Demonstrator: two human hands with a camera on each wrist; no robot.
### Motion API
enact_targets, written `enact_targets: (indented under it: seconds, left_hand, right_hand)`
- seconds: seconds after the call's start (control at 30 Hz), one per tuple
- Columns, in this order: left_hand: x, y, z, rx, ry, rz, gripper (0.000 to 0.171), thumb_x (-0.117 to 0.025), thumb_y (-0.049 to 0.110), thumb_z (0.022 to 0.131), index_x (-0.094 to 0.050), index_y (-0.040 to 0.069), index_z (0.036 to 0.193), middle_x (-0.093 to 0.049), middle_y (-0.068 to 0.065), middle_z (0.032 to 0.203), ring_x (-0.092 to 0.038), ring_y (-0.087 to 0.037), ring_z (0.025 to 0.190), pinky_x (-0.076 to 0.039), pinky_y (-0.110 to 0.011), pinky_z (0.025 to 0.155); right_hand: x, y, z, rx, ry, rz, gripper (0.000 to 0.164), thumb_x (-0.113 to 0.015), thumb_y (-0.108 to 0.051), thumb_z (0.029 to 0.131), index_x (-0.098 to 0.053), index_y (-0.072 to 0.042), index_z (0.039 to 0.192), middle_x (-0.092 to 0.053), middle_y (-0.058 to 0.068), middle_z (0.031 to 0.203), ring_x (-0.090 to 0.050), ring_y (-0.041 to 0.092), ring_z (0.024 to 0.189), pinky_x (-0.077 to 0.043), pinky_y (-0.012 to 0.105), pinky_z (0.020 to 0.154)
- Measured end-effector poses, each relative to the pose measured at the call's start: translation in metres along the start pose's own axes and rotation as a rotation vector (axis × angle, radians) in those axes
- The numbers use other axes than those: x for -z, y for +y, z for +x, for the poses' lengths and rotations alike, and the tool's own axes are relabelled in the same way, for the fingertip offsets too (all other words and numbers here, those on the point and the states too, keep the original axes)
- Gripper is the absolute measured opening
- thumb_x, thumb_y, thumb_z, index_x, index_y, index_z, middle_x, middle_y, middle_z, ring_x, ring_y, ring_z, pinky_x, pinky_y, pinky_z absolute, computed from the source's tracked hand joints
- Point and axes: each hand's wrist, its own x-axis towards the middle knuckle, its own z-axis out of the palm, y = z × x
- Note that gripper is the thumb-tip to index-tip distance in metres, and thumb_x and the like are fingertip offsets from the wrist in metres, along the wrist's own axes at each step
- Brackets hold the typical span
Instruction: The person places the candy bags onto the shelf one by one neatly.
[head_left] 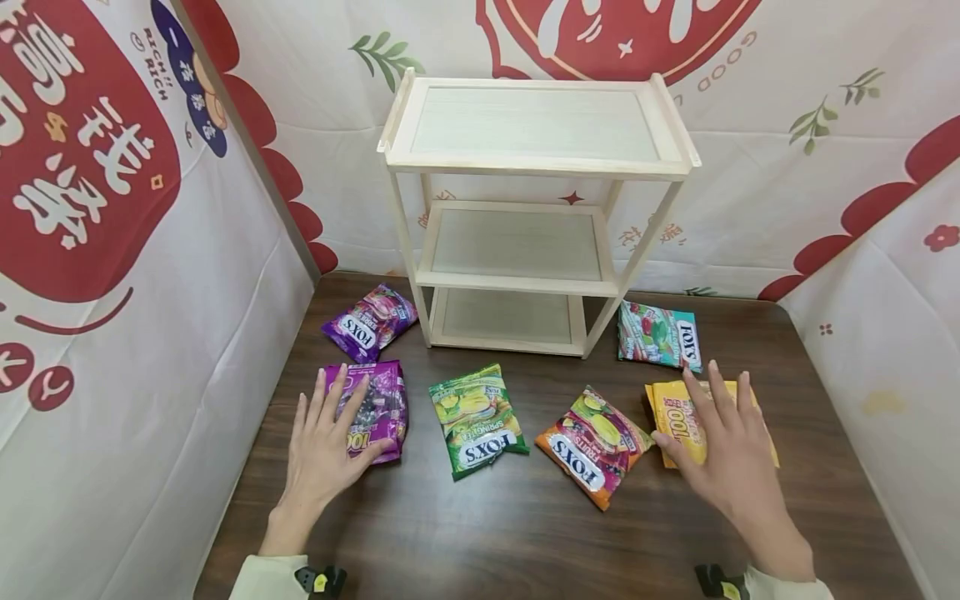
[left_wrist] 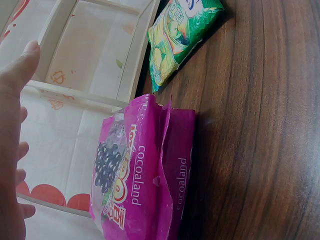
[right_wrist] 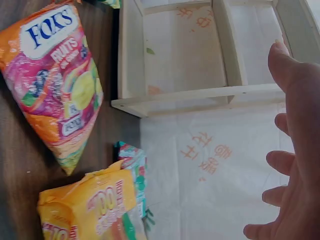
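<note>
My left hand (head_left: 322, 454) hovers with fingers spread over a purple candy bag (head_left: 386, 408), whose grape picture shows in the left wrist view (left_wrist: 135, 175). On the other side, my right hand (head_left: 731, 454) is held out, fingers straight, above a yellow candy bag (head_left: 678, 417). Neither hand grips anything. Between the hands lie a green Fox's candy bag (head_left: 480, 417) and an orange Fox's candy bag (head_left: 596, 446). Farther back are a violet Fox's candy bag (head_left: 371, 321) at left and a teal Fox's candy bag (head_left: 656, 335) at right.
A pale wooden three-tier shelf (head_left: 540, 125) stands at the back of the dark wooden table (head_left: 480, 542). Printed white cloth (head_left: 247, 350) walls in the left, back and right sides.
</note>
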Motion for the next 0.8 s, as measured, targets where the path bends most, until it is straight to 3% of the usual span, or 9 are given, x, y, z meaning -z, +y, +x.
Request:
enact_targets:
  seconds: [0.3,0.57,0.7,0.8]
  left_hand:
    - [-0.001,0.003,-0.001,-0.012,0.038,-0.057,0.085,-0.045,0.074,0.082,-0.036,0.021,0.149,-0.027,-0.012,0.154,-0.013,-0.036,0.143,-0.009,-0.057,0.111]
    - [-0.002,0.001,0.0,-0.016,0.049,-0.078,0.083,-0.05,0.07,0.082,-0.038,0.019,0.147,-0.029,-0.013,0.153,-0.016,-0.038,0.142,-0.011,-0.058,0.111]
    - [-0.004,0.0,-0.003,-0.001,0.055,-0.088,0.082,-0.05,0.07,0.083,-0.039,0.02,0.147,-0.029,-0.013,0.153,-0.017,-0.037,0.142,-0.013,-0.059,0.11]
    - [-0.005,-0.001,-0.006,0.012,0.053,-0.091,0.082,-0.048,0.071,0.084,-0.037,0.021,0.148,-0.029,-0.012,0.153,-0.017,-0.036,0.142,-0.014,-0.059,0.109]
  right_hand:
    - [0.013,-0.002,0.018,0.04,0.059,0.045,0.087,-0.061,-0.059,0.084,-0.027,-0.018,0.152,-0.013,0.01,0.159,-0.004,0.039,0.143,-0.015,0.071,0.101]
    - [0.028,-0.007,0.045,0.118,0.148,0.174,0.083,-0.057,-0.061,0.085,-0.031,-0.017,0.151,-0.02,0.01,0.157,-0.01,0.034,0.144,-0.024,0.074,0.093]
    - [0.037,-0.01,0.067,0.22,0.248,0.252,0.086,-0.05,-0.067,0.085,-0.036,-0.011,0.148,-0.025,0.011,0.155,-0.015,0.034,0.143,-0.027,0.067,0.099]
    - [0.045,-0.014,0.084,0.308,0.324,0.272,0.085,-0.048,-0.066,0.087,-0.039,-0.005,0.145,-0.029,0.013,0.153,-0.021,0.036,0.141,-0.022,0.056,0.109]
